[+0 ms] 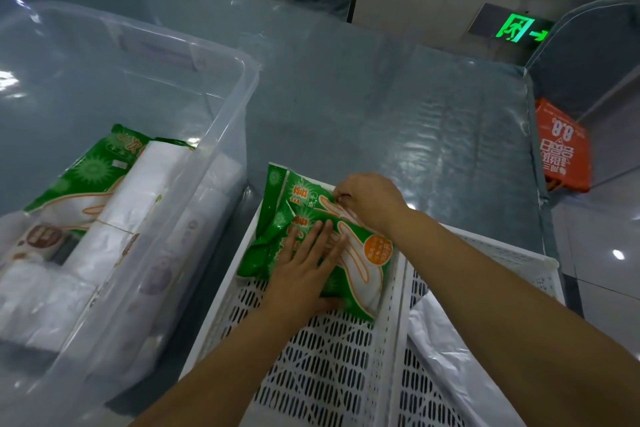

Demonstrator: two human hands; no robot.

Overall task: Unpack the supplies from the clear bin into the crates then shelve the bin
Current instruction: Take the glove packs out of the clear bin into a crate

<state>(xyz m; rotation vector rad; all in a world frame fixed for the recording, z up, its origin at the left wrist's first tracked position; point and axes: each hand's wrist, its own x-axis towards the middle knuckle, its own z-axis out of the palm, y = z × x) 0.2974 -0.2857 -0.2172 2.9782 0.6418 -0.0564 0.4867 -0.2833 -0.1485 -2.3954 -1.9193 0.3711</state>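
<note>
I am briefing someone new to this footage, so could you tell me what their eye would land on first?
First, the green glove packet at the far end of the white perforated crate, with the left hand flat on it and the right hand pinching its far edge. To the left, the clear bin holds white rolls and another green packet. A green exit sign glows at the upper right.

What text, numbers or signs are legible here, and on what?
"8.8": orange box, printed upside down; its other characters are too blurred.
Running-figure pictogram with arrow, no words: green exit sign.
Green packet in white crate: print unreadable.
Packs in clear bin: labels blurred.
</note>
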